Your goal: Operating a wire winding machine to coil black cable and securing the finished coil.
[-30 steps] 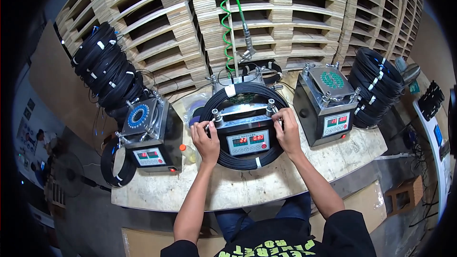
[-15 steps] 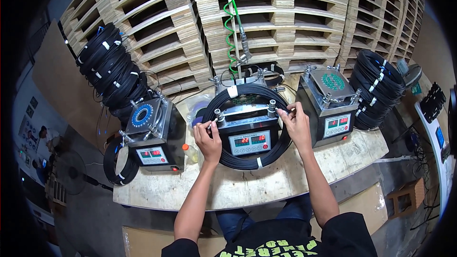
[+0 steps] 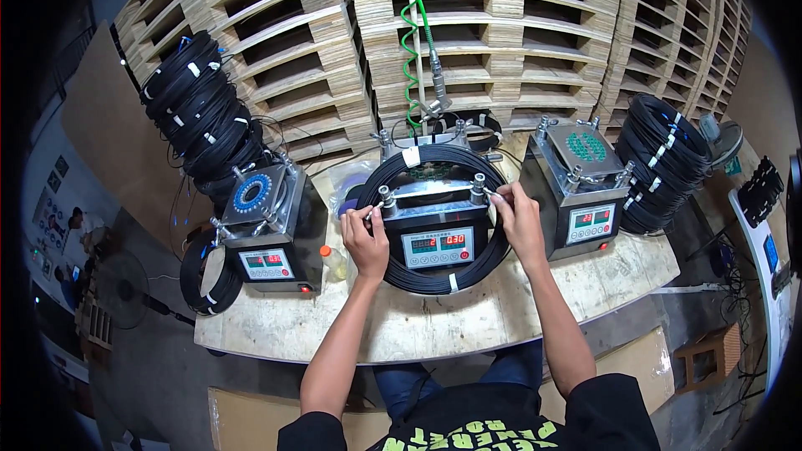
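Note:
A metal-topped bench machine [image 3: 436, 219] with a lit display panel [image 3: 439, 248] stands right in front of me. A large coil of black cable [image 3: 433, 285], tied with white tape, rings it. My left hand [image 3: 365, 246] pinches a small lever at the machine's front left knurled post [image 3: 385, 195]. At the front right post [image 3: 479, 186], my right hand [image 3: 521, 224] has thumb and fingers closed on a matching lever. The fingers partly cover both levers. The round plate inside the coil is mostly hidden behind the machine's top bar.
Similar machines flank this one, the left with a blue ring fixture [image 3: 251, 193], the right with green discs [image 3: 586, 148]. Tall cable coil stacks [image 3: 205, 117] rise beyond them. An orange-capped bottle [image 3: 334, 263] stands left. A green air hose [image 3: 410, 42] hangs before wooden pallets [image 3: 551, 33].
The middle machine's display readout has changed. Both hands keep their grip at the two posts, with hardly any movement. The whole view has shifted slightly.

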Tool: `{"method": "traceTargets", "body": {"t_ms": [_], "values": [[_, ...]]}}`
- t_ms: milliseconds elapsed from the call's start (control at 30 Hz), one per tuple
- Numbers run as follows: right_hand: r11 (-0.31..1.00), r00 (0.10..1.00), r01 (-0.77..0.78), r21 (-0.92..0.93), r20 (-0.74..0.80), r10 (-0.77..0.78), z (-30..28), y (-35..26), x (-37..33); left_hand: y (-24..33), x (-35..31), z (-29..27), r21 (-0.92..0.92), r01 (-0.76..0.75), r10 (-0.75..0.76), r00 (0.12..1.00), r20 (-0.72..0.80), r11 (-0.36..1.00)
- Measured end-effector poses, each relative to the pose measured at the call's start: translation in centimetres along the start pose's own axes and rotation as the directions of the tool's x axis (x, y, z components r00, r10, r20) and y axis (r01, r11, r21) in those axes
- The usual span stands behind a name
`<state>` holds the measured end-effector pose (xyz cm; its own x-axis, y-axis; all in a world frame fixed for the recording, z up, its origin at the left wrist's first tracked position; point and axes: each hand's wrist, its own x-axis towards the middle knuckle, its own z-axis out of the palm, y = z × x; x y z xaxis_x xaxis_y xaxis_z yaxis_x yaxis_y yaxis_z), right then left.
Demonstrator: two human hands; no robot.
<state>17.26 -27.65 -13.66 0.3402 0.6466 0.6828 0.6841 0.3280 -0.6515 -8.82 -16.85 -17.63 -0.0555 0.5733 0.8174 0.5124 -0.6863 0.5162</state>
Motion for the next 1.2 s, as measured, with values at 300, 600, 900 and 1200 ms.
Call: {"method": "traceTargets", "body": {"t_ms": [300,600,900,1200], "values": [[0.993,0.991,-0.108,-0.042,0.078,0.111,-0.5,-0.3,-0.1,0.1,-0.3,-0.2,0.019,-0.014,0.014,1.0,-0.001,1.0],[0.967,0.966,-0.251,0.037,-0.049,0.253,1.9,-2.0,-2.5,-0.7,-0.4,-0.3,0.161,-0.084,0.093,0.994,-0.053,0.983],[0.87,0.925,0.244,-0.428,0.372,-0.076,5.4,0.1,-9.4,-0.8,0.2,0.2,-0.088,0.021,-0.028,0.997,-0.071,0.996],[0.83,0.955,0.165,-0.532,0.297,0.0,6.0,-1.1,-9.2,-1.0,-0.3,-0.2,-0.07,0.092,-0.088,0.994,0.061,0.993]]}}
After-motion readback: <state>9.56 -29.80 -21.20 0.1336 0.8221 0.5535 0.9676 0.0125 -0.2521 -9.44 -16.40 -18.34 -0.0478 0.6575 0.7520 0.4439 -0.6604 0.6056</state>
